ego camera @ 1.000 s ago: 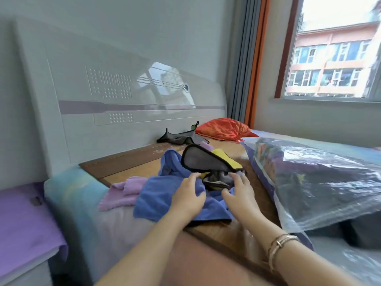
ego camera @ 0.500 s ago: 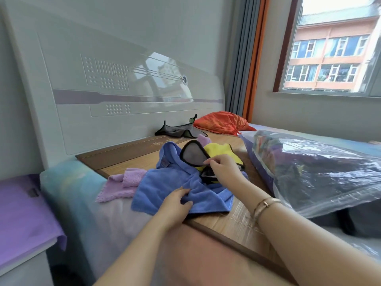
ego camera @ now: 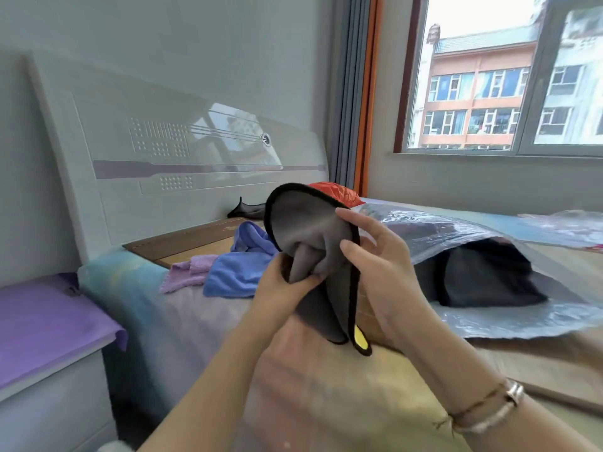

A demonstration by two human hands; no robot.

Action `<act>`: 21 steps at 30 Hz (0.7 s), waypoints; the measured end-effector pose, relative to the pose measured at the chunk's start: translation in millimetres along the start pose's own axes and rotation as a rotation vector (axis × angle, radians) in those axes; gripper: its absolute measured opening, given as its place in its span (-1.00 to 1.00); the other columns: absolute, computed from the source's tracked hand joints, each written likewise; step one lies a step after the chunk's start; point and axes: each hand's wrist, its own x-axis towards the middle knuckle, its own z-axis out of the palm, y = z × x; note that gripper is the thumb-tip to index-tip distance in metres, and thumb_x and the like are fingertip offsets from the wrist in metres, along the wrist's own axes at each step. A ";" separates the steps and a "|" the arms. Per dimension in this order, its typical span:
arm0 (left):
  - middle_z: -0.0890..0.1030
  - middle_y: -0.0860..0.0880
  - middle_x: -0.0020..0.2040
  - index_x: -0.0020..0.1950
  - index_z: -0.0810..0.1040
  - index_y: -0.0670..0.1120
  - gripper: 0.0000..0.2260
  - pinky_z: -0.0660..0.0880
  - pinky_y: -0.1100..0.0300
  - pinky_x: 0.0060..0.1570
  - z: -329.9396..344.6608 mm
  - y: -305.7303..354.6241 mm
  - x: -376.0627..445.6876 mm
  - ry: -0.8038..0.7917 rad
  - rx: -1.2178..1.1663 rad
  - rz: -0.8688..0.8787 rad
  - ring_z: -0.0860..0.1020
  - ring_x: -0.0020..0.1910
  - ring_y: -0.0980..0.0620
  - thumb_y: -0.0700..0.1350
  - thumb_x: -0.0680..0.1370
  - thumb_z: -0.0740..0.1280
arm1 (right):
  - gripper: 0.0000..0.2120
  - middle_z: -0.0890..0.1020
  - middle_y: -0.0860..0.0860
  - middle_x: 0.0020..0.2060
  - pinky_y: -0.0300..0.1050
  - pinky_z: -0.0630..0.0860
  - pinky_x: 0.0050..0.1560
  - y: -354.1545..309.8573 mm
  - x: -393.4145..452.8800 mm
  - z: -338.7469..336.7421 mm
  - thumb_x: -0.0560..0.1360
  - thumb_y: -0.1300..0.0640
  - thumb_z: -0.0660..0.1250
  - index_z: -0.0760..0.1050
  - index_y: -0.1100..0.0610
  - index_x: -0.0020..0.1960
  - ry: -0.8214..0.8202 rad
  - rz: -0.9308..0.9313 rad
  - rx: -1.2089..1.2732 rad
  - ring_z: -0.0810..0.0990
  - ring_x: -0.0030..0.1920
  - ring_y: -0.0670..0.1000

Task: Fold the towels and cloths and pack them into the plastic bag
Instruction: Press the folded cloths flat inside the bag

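A grey cloth with a black hem and yellow underside (ego camera: 306, 230) hangs in the air in front of me. My left hand (ego camera: 287, 288) pinches its gathered middle from below. My right hand (ego camera: 378, 256) grips its right edge, thumb and fingers on the black hem. On the bed behind lie a blue towel (ego camera: 238, 269) and a pink cloth (ego camera: 186, 274). The clear plastic bag (ego camera: 473, 243) lies to the right with dark folded cloths inside.
A white headboard (ego camera: 182, 171) stands behind the bed. A purple-topped nightstand (ego camera: 49, 324) is at the left. An orange cloth (ego camera: 339, 194) and another dark cloth (ego camera: 248, 210) lie near the headboard. The window (ego camera: 502, 76) is at the right.
Both hands have lifted the grey cloth up off the pile on the bed. The left hand left the blue towel and took hold of the cloth. The view swung right and up.
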 end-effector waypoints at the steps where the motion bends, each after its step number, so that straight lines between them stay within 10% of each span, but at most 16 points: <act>1: 0.66 0.05 -0.02 0.08 0.54 0.00 -0.69 0.49 0.43 -0.23 -0.3 7.2 -8.3 -0.005 0.009 0.023 0.61 -0.07 0.21 -0.09 0.40 0.53 | -0.58 0.62 0.16 0.12 0.03 0.55 0.20 -8.1 -3.2 -6.9 0.49 0.41 0.24 0.55 0.04 0.23 0.012 0.017 0.020 0.62 0.12 0.07; 8: 0.67 -0.01 0.01 0.10 0.55 -0.07 -0.68 0.55 0.18 -0.01 16.8 41.7 -46.6 -0.101 -0.107 0.000 0.63 0.03 0.08 0.03 0.43 0.48 | -0.29 0.53 -0.08 0.22 -0.16 0.59 -0.01 -17.1 -28.6 -72.3 0.47 0.44 0.32 0.24 -0.12 0.46 0.015 0.214 -0.047 0.61 0.09 -0.14; 13: 0.67 -0.02 0.02 0.11 0.56 -0.05 -0.62 0.55 0.02 0.13 42.0 22.9 -61.3 -0.103 -0.098 -0.112 0.62 0.04 0.04 0.10 0.39 0.49 | -0.65 0.67 0.19 -0.02 -0.09 0.64 -0.18 7.7 -52.2 -109.2 0.49 0.39 0.33 0.45 0.41 0.26 -0.038 0.677 0.118 0.67 -0.12 0.07; 21: 0.67 -0.06 0.10 0.22 0.54 -0.04 -0.69 0.54 0.04 0.16 63.7 6.9 -74.3 -0.267 -0.273 -0.229 0.63 0.09 0.02 -0.03 0.50 0.42 | -0.63 0.67 0.10 0.11 0.12 0.51 0.24 24.8 -69.1 -117.2 0.45 0.18 0.44 0.52 0.15 0.25 -0.317 0.757 0.040 0.62 0.16 0.11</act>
